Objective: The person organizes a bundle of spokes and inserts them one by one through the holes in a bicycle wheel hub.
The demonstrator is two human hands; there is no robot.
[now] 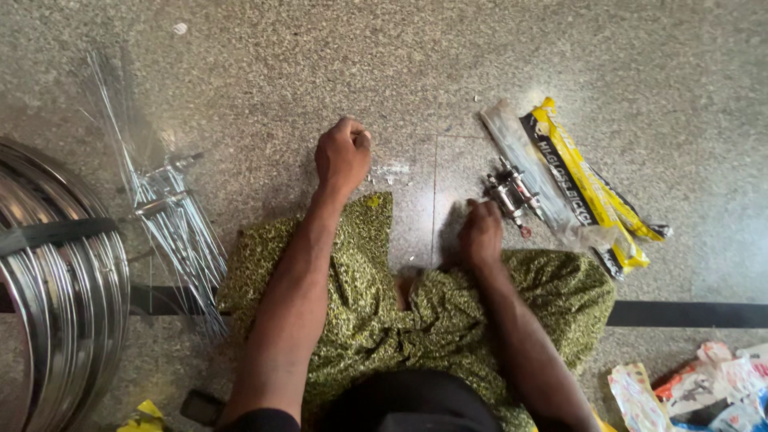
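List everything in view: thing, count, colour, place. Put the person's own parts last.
metal hubs: apparently two, silver, on the floor by the right hand
long packets: a few, yellow, black and clear, right of the hubs
spokes: a bundle, silver, floor at left
wheel rims: a stack, chrome, far left
crumpled wrappers: several, white, red and blue, bottom right
floor: grey speckled stone
green patterned cloth: over the person's legs
left hand: closed fist on the floor
right hand: touching the hubs
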